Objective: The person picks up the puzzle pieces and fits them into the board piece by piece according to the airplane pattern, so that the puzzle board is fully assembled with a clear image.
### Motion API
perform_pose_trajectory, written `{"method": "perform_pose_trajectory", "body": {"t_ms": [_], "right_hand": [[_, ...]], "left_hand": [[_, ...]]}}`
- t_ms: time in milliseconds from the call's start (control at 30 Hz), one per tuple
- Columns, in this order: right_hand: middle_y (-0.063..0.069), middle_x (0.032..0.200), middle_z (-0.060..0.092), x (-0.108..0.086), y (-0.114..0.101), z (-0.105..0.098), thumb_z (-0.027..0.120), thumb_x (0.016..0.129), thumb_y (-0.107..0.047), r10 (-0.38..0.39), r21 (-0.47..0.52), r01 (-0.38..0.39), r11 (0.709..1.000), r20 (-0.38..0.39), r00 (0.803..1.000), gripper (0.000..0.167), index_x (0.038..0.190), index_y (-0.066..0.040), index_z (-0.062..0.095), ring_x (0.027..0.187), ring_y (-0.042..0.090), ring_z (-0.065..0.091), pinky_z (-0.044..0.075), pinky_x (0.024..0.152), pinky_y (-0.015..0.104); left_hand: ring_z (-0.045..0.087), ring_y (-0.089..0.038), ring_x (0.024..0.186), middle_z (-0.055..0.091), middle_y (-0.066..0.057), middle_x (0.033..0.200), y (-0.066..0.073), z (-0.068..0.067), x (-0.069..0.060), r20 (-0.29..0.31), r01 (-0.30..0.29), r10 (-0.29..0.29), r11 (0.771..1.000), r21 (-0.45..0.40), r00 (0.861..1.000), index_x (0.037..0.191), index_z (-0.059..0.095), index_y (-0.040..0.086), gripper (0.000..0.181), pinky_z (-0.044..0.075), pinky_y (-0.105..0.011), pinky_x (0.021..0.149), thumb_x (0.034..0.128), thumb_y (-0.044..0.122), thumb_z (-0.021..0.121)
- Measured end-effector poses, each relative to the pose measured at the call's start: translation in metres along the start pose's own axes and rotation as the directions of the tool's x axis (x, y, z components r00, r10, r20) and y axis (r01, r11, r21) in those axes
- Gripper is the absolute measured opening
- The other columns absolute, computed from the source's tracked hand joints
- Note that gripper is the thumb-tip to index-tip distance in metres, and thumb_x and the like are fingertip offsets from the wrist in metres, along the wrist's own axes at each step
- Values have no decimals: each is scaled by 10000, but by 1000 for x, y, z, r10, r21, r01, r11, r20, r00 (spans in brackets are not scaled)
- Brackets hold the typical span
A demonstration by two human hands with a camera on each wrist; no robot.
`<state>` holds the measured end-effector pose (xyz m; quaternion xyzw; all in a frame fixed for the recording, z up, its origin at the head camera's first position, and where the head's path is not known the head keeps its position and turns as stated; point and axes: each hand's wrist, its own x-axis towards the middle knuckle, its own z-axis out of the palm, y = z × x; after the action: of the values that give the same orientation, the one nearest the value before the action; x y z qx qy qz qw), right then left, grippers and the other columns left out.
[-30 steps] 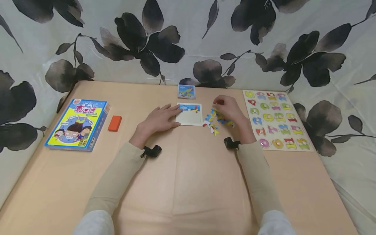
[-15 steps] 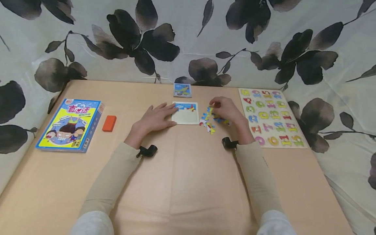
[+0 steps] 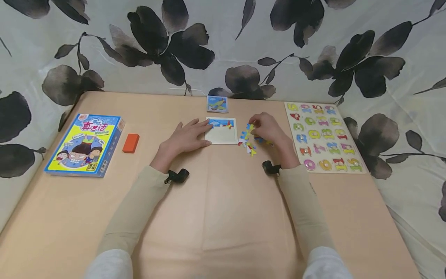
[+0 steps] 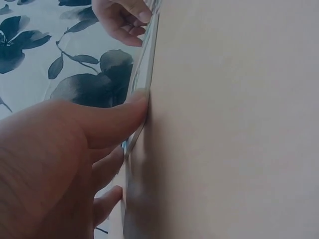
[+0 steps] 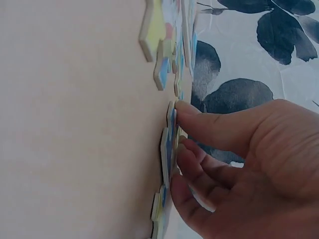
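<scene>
My left hand [image 3: 186, 137] rests with spread fingers on the left edge of a white-framed puzzle board [image 3: 223, 135]. Along the board's top runs a strip of blue picture with a red and yellow plane; the area below is plain white. Its thumb [image 4: 134, 109] lies against the board's near edge in the left wrist view. My right hand [image 3: 268, 128] is at a small heap of jigsaw pieces [image 3: 246, 141] right of the board. Bent fingers and thumb touch the pieces [image 5: 167, 154] in the right wrist view; whether one is pinched is unclear.
Behind the board stands a small plane picture [image 3: 217, 104]. To the left are a blue and yellow game box [image 3: 85, 145] and an orange block [image 3: 131, 143]. A sheet of colourful number shapes [image 3: 325, 137] lies at the right. Floral cloth [image 3: 139, 46] hangs behind the table.
The head view has shifted slightly. My left hand stays on the board, and the right fingers have moved a little among the jigsaw pieces. The picture strip looks the same.
</scene>
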<state>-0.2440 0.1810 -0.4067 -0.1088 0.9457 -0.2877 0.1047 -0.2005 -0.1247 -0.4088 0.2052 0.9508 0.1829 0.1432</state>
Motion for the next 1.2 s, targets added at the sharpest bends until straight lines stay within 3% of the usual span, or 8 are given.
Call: {"method": "perform_pose_trajectory", "body": {"t_ms": [200,433,500,600,767,1033,1200], "right_hand": [[150,1140,555,0,-1,1,698,896,-61,39,37,-39,999,-15,999,319,1211,-53,649,1031,291,491,480,917,412],[183,1084,541,-2,-7,-1,650,897,-55,45,-38,-49,998,-90,995,320,1214,-12,641,956,306,484,448,818,401],[173,1083,549,-3,-13,-2,655,877,-50,31,-38,-34,999,-72,997,330,1206,-20,650,953,302,480,448,810,400],[164,1095,580,-5,-22,-2,689,837,-23,-23,-32,24,999,23,999,350,1186,-34,665,977,300,490,468,845,406],[155,1102,609,-6,-30,2,710,832,9,-64,-46,72,996,153,986,338,1165,-41,675,1011,292,508,493,907,402],[145,1077,585,-7,-28,2,661,886,-14,-21,-29,26,999,158,987,237,1119,-60,651,999,285,507,471,855,364],[116,962,593,-8,-29,0,602,916,-50,-41,6,41,999,80,996,149,1029,-50,699,901,256,512,419,747,330]], "left_hand": [[111,-295,1565,204,73,1669,0,-1,1,6,4,-4,1000,4,1000,1568,308,298,714,37,-711,1181,950,508,597],[117,-294,1565,212,62,1667,1,0,1,5,-3,3,1000,-4,1000,1568,313,292,704,36,-706,1184,956,505,589],[117,-296,1564,213,62,1667,1,0,1,3,-4,4,1000,-5,1000,1567,314,291,704,36,-707,1184,955,503,591],[116,-297,1564,213,59,1668,1,0,1,2,-2,2,1000,-7,1000,1567,314,289,704,33,-708,1183,956,501,592],[109,-297,1565,208,53,1669,0,-1,1,6,1,-1,1000,-5,1000,1569,310,285,707,31,-709,1183,957,499,592],[117,-293,1565,212,58,1668,1,-2,0,0,1,-1,1000,1,1000,1568,312,291,706,36,-703,1186,955,501,592],[112,-298,1565,212,55,1668,1,-1,-1,-3,-7,7,1000,-2,1000,1568,312,288,706,34,-701,1188,955,499,593]]}}
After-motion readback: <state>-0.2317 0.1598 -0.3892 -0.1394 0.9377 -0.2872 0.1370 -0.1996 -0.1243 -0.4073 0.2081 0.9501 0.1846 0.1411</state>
